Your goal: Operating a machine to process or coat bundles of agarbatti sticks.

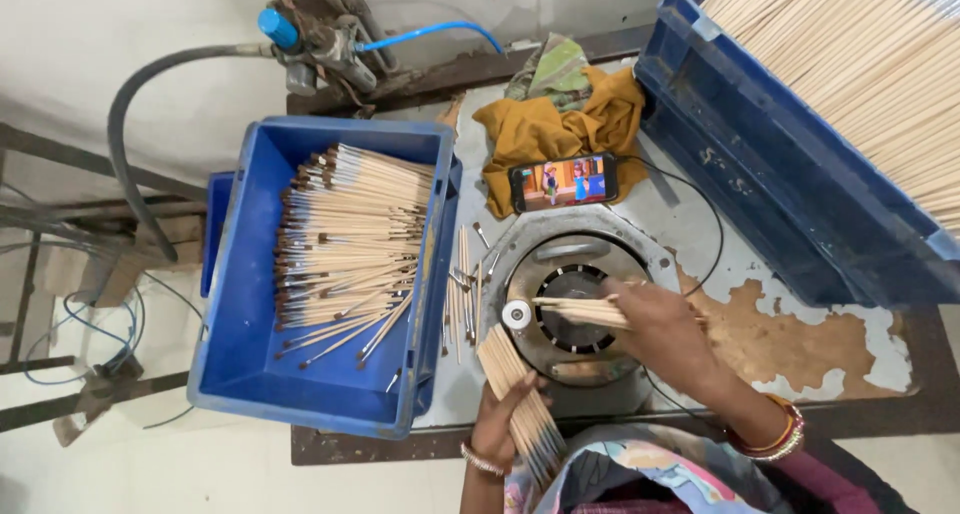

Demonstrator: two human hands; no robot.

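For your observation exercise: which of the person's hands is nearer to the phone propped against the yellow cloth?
The right. The right hand holds sticks over the round machine opening, just below the phone. The left hand grips a stick bundle lower down, farther away.

Each hand (655, 324) grips wooden sticks (520, 394) beside a blue crate (240, 304).

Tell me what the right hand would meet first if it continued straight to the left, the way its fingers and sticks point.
Probably the small white knob at the rim of the round machine opening. The right hand points its few sticks toward it, though depth is unclear.
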